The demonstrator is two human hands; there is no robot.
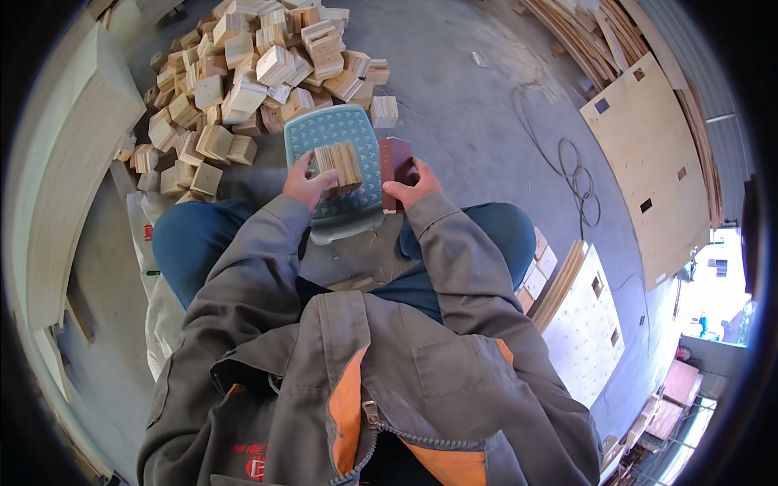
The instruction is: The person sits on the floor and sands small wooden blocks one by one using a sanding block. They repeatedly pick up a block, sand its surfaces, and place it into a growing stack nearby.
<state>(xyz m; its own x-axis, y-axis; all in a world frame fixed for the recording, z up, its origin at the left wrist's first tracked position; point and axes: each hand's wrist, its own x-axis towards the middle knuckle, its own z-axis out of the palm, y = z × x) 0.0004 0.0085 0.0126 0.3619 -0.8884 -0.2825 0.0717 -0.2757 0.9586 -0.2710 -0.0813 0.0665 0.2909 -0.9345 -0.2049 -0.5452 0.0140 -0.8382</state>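
Note:
A teal plastic stool point(328, 125) with a dotted top stands between my knees. On it sits a layered plywood block point(340, 164). My left hand point(305, 188) grips this block from its left side, thumb at the near edge and fingers behind. Just past the stool's right edge, my right hand point(416, 186) holds a flat reddish-brown block point(395, 160) upright, thumb on the near side and fingers curled round its right edge. A small gap separates the two blocks.
A large heap of plywood blocks point(275, 66) lies beyond the stool to the left. Thin cable point(577, 174) coils on the floor at right. Plywood sheets with square holes point(648, 154) lean farther right, and another holed board point(585, 320) is by my right knee. Pale stacked panels point(77, 162) line the left.

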